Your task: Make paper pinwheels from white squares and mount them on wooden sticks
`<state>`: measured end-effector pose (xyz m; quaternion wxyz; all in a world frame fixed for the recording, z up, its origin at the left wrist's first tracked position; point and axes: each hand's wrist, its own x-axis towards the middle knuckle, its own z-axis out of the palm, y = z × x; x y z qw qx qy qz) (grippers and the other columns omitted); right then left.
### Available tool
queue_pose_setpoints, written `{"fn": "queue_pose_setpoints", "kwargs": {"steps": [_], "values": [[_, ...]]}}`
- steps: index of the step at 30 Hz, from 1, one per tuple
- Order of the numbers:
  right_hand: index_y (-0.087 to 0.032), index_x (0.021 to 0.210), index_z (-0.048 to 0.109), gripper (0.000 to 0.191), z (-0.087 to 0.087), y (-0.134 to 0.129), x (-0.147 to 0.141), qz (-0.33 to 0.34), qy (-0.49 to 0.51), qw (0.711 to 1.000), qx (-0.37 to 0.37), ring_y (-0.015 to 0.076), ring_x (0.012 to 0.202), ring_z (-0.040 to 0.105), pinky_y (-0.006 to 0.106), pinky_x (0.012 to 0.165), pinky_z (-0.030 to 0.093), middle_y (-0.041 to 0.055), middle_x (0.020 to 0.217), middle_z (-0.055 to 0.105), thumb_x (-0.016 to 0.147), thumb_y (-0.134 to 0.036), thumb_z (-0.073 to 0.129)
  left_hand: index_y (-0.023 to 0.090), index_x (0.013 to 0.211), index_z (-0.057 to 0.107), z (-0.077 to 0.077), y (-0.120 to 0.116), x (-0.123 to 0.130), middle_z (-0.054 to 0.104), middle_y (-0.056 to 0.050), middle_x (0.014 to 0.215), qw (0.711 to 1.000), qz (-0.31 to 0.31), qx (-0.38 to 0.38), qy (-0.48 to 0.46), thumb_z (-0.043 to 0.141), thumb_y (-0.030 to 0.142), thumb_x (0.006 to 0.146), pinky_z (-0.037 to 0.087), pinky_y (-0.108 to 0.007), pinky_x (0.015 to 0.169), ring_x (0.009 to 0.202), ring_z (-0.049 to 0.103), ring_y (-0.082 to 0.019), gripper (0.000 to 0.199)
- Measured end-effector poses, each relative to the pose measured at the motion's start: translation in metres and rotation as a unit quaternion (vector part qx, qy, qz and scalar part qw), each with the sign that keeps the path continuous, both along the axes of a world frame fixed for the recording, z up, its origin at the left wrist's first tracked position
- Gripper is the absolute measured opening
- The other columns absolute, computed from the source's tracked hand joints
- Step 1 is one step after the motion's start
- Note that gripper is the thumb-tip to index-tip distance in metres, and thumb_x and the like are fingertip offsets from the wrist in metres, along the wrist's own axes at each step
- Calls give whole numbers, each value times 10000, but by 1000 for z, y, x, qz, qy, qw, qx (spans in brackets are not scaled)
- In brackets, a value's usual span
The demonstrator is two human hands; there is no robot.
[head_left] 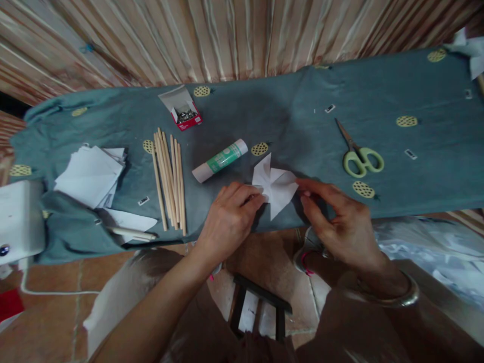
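A white paper pinwheel (279, 182) with folded blades lies at the front of the cloth-covered table. My left hand (231, 214) pinches its left side between thumb and fingers, partly hiding the centre. On the other side, my right hand (342, 222) has its index fingertip at the right blade, with the thumb a little apart from it; nothing shows between them. Behind my left hand lies a glue stick (223, 159) with a green label. Scissors (361, 155) with light green handles rest to the right, blades pointing away from me.
Several wooden sticks (170, 181) lie left of the glue stick. Farther left is a stack of white paper (91, 176), near a white device (22, 219) with a cable. An open red-and-white box (187, 118) holds small metal pieces. Another folded paper piece (469, 50) is at far right.
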<state>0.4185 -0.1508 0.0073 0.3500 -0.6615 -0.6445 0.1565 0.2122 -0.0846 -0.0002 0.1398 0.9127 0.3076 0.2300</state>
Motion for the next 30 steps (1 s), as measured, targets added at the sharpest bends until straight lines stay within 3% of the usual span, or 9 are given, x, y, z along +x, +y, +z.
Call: {"fn": "queue_pose_setpoints", "kwargs": {"steps": [3, 11, 15, 20, 26, 30], "values": [[-236, 1206, 629, 321, 0, 2, 4, -19, -17, 1000, 2, 229, 973, 684, 412, 871, 562, 64, 1075, 722, 909, -200, 514, 130, 1049, 661, -1, 0, 1, 683, -99, 1068, 1000, 0, -1, -2, 502, 136, 932, 510, -386, 803, 934, 587, -212, 197], [-222, 1148, 658, 280, -9, 13, 10, 48, -88, 993, 57, 286, 1279, 497, 503, 1033, 459, 99, 1411, 500, 908, -185, 519, 148, 1056, 669, -2, -2, 4, 674, -103, 1074, 1000, -6, -9, -5, 494, 140, 934, 509, -402, 825, 977, 585, -218, 214], [-222, 1081, 680, 222, -8, 11, 10, 71, -73, 994, 41, 300, 1297, 476, 506, 1028, 470, 92, 1413, 493, 900, -218, 552, 136, 1053, 665, -3, 0, 1, 678, -106, 1076, 1000, -8, -4, -13, 500, 130, 928, 514, -399, 815, 974, 587, -221, 207], [-251, 1263, 588, 364, -5, 11, 10, 72, -70, 995, 28, 292, 1345, 440, 529, 1096, 403, 82, 1476, 433, 919, -184, 489, 143, 1048, 658, -3, 0, -3, 681, -99, 1074, 1000, -8, -4, -17, 507, 132, 927, 514, -396, 818, 988, 595, -222, 193], [-239, 1093, 662, 249, -6, 15, 11, 90, -62, 994, 30, 291, 1345, 444, 533, 1069, 430, 81, 1449, 473, 891, -176, 531, 149, 1045, 652, -2, 1, -5, 680, -93, 1074, 1000, -7, -14, -22, 506, 135, 928, 519, -396, 819, 986, 599, -219, 188], [-236, 1165, 624, 322, -2, 15, 14, 80, -63, 995, 24, 279, 1344, 446, 539, 1093, 399, 96, 1440, 482, 873, -152, 517, 136, 1048, 649, -2, 0, -6, 680, -92, 1062, 999, -2, -13, -30, 515, 119, 919, 523, -387, 813, 968, 600, -218, 187]]}}
